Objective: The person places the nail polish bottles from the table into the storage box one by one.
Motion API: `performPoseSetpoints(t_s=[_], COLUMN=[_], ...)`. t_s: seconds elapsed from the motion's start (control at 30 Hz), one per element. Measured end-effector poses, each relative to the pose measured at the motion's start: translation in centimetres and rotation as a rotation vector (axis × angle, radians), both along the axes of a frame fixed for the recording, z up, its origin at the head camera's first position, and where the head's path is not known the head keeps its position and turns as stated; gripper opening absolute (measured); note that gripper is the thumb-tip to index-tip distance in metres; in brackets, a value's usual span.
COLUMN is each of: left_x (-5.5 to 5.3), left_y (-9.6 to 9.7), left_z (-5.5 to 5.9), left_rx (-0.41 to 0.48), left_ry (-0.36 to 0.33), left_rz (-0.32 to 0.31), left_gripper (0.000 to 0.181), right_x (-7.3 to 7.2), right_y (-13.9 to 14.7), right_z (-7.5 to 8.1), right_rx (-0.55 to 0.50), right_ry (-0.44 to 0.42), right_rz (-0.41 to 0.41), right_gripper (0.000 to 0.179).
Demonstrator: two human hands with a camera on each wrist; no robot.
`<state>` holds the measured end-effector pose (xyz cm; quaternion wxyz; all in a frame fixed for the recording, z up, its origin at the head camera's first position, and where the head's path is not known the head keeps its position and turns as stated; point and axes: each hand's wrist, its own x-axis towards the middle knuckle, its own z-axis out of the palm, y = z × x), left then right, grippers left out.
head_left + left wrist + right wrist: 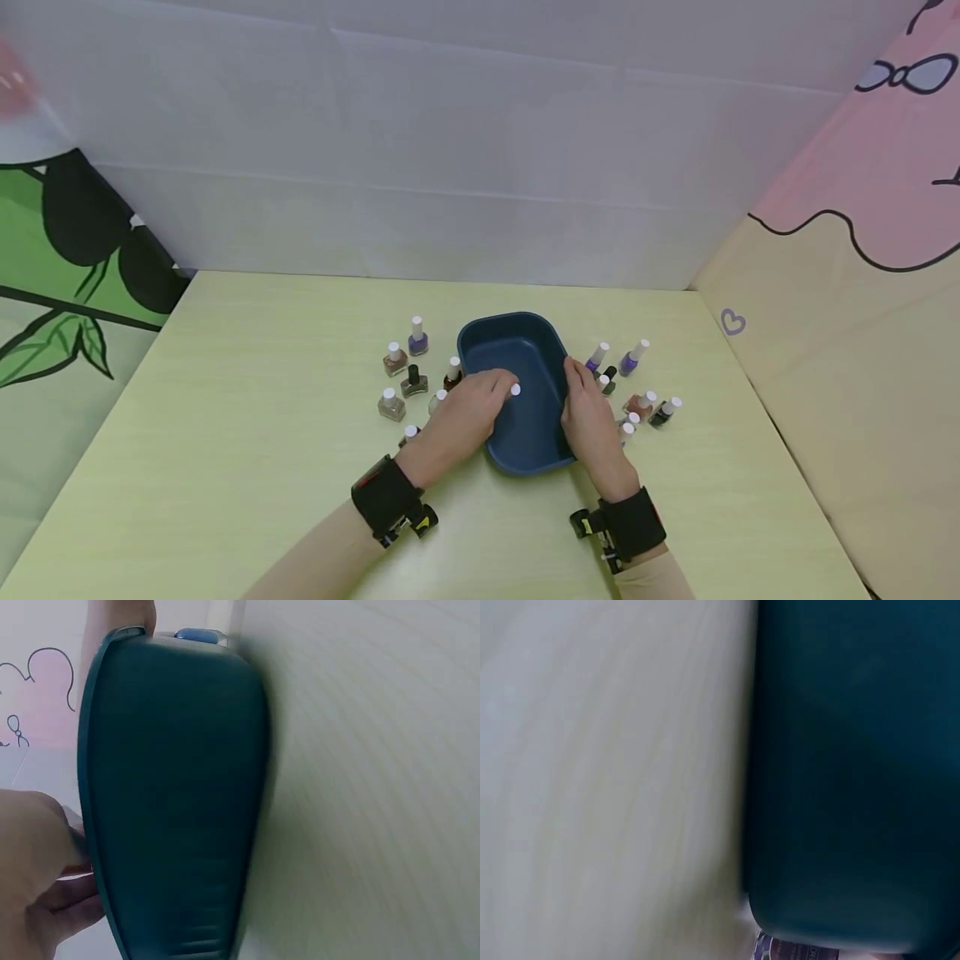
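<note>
A deep blue plastic box (525, 433) stands on the table, its dark outer wall (172, 787) filling much of the left wrist view. Over its left side reaches my left hand (461, 417), fingers curled about a small nail polish bottle; only the white cap (515, 389) shows clearly. My right hand (592, 421) holds the box's right wall, with fingers along the rim; the thumb is hard to make out. In the right wrist view the box wall (855, 787) hides nearly all of that hand.
Left of the box stand several nail polish bottles, including a purple one (417, 342), a clear one (391, 406) and a black-capped one (413, 382). More lie tilted on the right, such as a purple one (633, 358) and a dark one (664, 412). A pale wall rises behind the table (300, 358).
</note>
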<state>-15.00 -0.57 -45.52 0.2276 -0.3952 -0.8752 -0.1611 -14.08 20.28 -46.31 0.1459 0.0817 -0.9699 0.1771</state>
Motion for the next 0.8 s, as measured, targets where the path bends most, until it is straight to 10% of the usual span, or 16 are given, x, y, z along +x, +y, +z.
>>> performPoseSetpoints(t_s=[0.47, 0.8], left_x=[0.1, 0.0], left_y=[1.3, 1.7], left_z=[1.1, 1.2], left_rx=[-0.351, -0.401], left_ry=[-0.016, -0.048], left_rz=[-0.001, -0.019], left_gripper=[0.019, 0.017], right_x=[-0.1, -0.1], right_y=[0.0, 0.1], right_z=[-0.1, -0.3], right_rx=[0.003, -0.016], right_ry=[0.007, 0.078], right_rz=[0.003, 0.016], right_gripper=[0.045, 0.042])
